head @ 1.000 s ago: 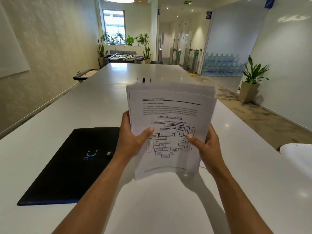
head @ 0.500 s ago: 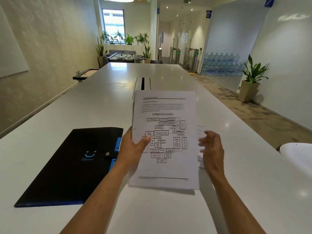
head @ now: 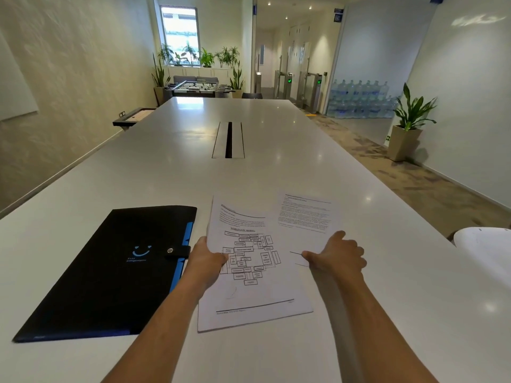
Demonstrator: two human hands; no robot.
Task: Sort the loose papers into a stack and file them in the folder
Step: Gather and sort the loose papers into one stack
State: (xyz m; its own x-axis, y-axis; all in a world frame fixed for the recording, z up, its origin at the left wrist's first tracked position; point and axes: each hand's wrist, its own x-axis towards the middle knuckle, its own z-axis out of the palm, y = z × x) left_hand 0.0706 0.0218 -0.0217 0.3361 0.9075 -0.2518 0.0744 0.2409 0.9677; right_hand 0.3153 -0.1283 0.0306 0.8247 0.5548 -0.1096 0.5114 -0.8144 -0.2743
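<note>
A flat black fabric folder (head: 110, 269) with a blue smiley mark and blue edging lies closed on the left of the long white glossy table (head: 276, 172), its strap snapped shut by a small silver button (head: 170, 250). Just right of the folder's near edge, the left hand (head: 206, 261) grips the left margin of a stack of white printed papers (head: 257, 294), thumb on top of the page and fingers hidden beneath. The top sheet shows a heading reading "WORKFLOW MODEL" above a diagram of small boxes; the stack's near end rests on or just above the table, though contact cannot be told, and its far end tilts slightly up. Partly tucked under the stack's right side, a single white sheet of printed text (head: 307, 214) spreads out toward the right. The right hand (head: 338, 255) pinches this sheet's near edge, fingers curled closed over the paper. Farther right, a white rounded object (head: 486, 247) sits at the table's edge. Beyond the table on the right, a green leafy plant in a tan square pot (head: 406, 134) stands on the floor against the wall.
</note>
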